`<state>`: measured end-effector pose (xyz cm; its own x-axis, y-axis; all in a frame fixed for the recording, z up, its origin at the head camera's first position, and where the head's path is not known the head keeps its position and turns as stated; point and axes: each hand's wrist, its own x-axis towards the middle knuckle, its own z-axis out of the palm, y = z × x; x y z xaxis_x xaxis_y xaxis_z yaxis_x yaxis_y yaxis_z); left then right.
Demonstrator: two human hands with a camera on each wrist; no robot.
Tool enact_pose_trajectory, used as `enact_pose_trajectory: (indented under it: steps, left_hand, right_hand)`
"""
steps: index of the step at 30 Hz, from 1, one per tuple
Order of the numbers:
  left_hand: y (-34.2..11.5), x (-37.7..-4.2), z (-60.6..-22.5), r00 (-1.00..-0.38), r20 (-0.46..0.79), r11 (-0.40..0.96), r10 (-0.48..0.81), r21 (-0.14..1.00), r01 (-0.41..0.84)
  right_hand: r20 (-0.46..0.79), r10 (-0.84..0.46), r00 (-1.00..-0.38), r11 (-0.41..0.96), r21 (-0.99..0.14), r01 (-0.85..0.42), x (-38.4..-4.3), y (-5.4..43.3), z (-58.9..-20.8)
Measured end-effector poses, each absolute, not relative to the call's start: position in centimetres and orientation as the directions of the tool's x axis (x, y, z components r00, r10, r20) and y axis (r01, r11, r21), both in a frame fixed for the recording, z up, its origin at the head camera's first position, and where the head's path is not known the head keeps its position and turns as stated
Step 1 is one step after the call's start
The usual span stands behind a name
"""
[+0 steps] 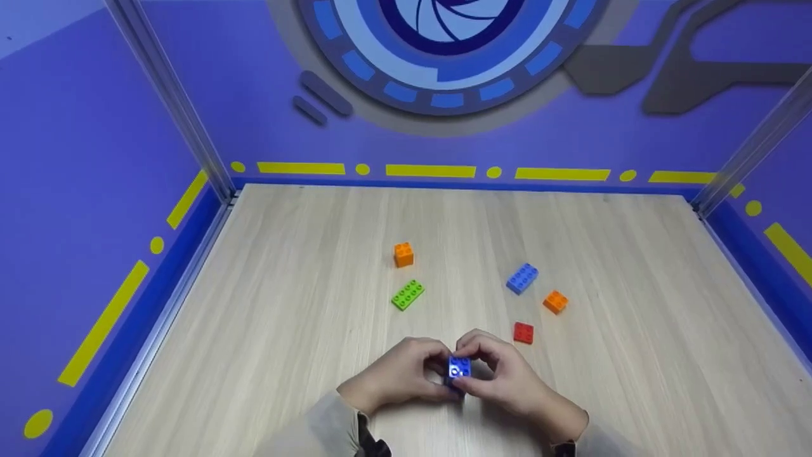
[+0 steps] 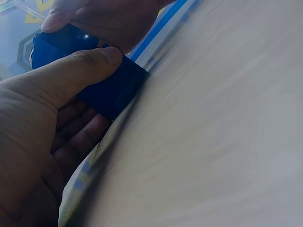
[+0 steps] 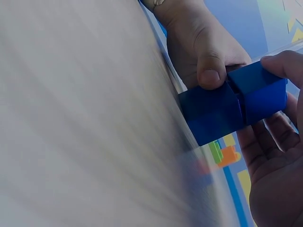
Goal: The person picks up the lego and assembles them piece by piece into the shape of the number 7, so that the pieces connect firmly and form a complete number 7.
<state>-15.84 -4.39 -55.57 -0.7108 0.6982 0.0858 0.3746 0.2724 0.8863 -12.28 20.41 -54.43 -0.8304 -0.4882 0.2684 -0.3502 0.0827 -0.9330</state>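
Note:
Two dark blue building bricks are stacked one on the other near the front of the table. My left hand point(image 1: 403, 374) grips the lower blue brick point(image 3: 213, 116) between thumb and fingers, its base right at the tabletop. With thumb and fingers my right hand point(image 1: 510, 381) pinches the upper blue brick point(image 3: 266, 97). A narrow, slightly uneven seam shows between the two in the right wrist view. Studs show on the stack's top in the head view. Nearest to the right hand lies a flat red brick point(image 1: 523, 333).
Beyond the hands on the wooden table point(image 1: 285, 285) lie a green brick point(image 1: 407, 294), a tall orange brick point(image 1: 403, 254), a lighter blue brick point(image 1: 522, 278) and a smaller orange brick point(image 1: 556, 302). Purple-blue panels point(image 1: 209, 95) wall the back and sides.

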Motion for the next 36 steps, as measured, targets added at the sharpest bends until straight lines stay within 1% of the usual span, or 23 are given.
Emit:
enact_pose_trajectory:
  steps: [5, 12, 18, 21, 26, 28, 32, 36]
  left_hand:
    - [-4.24, -15.84, -55.36, -0.69, 0.131, 0.282, 0.712, 0.846, 0.452]
    - [-4.18, -15.78, -55.44, -0.686, 0.148, 0.28, 0.712, 0.836, 0.471]
    - [-4.37, -15.71, -55.4, -0.699, 0.137, 0.244, 0.702, 0.876, 0.416]
    - [-4.44, -15.65, -55.45, -0.699, 0.141, 0.206, 0.701, 0.899, 0.388]
    - [-4.51, -15.6, -55.45, -0.692, 0.18, 0.164, 0.699, 0.901, 0.401]
    - [-4.54, -15.63, -55.4, -0.692, 0.195, 0.161, 0.695, 0.896, 0.414]
    - [-4.62, -15.72, -55.29, -0.698, 0.217, 0.156, 0.682, 0.89, 0.429]
    - [-4.65, -15.64, -55.21, -0.71, 0.221, 0.159, 0.668, 0.89, 0.427]
  right_hand:
    - [0.299, -0.498, -0.814, 0.09, -0.916, -0.391, -12.28, 20.55, -54.42]
    - [0.34, -0.529, -0.777, 0.08, -0.892, -0.445, -12.46, 20.72, -54.59]
    - [0.301, -0.536, -0.789, 0.066, -0.917, -0.394, -12.64, 20.95, -54.74]
    - [0.325, -0.538, -0.778, 0.038, -0.913, -0.407, -12.69, 21.0, -55.04]
    - [0.359, -0.527, -0.771, 0.017, -0.902, -0.431, -12.69, 21.05, -55.38]
    - [0.355, -0.519, -0.777, 0.022, -0.904, -0.428, -12.68, 21.04, -55.34]
    - [0.361, -0.518, -0.775, 0.033, -0.897, -0.44, -12.79, 21.02, -55.28]
    - [0.364, -0.541, -0.758, 0.044, -0.888, -0.458, -13.1, 21.14, -55.27]
